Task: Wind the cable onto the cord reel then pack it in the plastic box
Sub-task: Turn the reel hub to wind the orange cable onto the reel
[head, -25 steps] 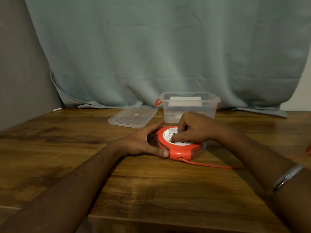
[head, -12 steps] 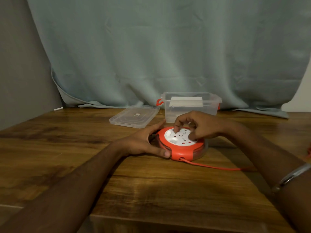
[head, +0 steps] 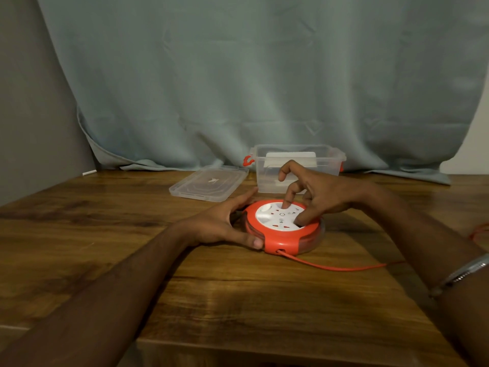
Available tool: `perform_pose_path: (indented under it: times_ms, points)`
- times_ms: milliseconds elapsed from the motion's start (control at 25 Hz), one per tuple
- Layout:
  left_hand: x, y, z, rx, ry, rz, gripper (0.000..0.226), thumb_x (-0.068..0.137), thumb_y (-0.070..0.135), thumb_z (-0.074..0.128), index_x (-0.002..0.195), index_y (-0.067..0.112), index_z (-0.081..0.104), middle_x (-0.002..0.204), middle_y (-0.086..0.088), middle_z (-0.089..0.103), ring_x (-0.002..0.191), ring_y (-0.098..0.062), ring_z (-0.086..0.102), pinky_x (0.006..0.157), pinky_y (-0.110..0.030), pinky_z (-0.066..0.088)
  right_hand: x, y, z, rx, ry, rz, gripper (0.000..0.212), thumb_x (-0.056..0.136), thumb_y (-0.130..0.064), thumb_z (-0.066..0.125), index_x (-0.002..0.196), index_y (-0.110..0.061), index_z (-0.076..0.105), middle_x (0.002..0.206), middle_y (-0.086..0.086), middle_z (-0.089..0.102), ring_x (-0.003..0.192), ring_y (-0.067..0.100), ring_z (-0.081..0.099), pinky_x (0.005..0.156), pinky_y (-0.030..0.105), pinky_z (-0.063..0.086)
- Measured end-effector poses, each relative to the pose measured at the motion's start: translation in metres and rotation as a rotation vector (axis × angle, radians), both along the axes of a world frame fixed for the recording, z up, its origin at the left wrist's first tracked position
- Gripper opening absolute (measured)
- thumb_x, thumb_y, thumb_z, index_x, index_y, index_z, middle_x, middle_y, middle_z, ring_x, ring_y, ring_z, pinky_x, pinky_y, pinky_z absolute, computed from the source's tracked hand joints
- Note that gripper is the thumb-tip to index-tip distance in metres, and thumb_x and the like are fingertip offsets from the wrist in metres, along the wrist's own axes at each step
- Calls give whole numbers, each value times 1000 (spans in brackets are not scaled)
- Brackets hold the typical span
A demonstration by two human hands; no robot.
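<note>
From the head camera, the orange cord reel (head: 284,229) lies flat on the wooden desk (head: 238,300), just in front of the open plastic box (head: 299,168). The left hand (head: 222,223) cups the reel's left edge, thumb on the rim. The right hand (head: 315,194) presses curled fingertips onto the white socket face. The cable (head: 333,266) trails right from the reel's near edge. The lid (head: 209,182) lies left of the box.
</note>
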State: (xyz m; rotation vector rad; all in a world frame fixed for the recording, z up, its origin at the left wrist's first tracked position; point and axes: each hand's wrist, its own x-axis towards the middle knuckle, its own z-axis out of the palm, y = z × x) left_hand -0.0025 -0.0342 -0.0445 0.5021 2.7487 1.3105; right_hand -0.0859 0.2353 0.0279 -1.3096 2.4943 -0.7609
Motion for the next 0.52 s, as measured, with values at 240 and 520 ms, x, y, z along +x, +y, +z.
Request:
perform_pose_path:
  times_ms: [240, 520]
  points:
    - [0, 0, 2, -14, 4, 8, 141, 50, 63, 97, 163, 45, 15, 163, 23, 32, 147, 2, 35, 118, -18, 32, 5, -12, -7, 10, 180, -60, 44, 69, -35, 92, 94, -31, 57, 75, -3, 70, 56, 1, 58, 59, 31, 49]
    - [0, -1, 0, -9, 22, 7, 137, 55, 55, 98, 164, 41, 16, 166, 19, 32, 147, 2, 35, 117, -17, 32, 6, -20, -10, 48, 271, -73, 42, 71, -38, 86, 53, -20, 53, 48, -12, 52, 52, -1, 53, 57, 27, 40]
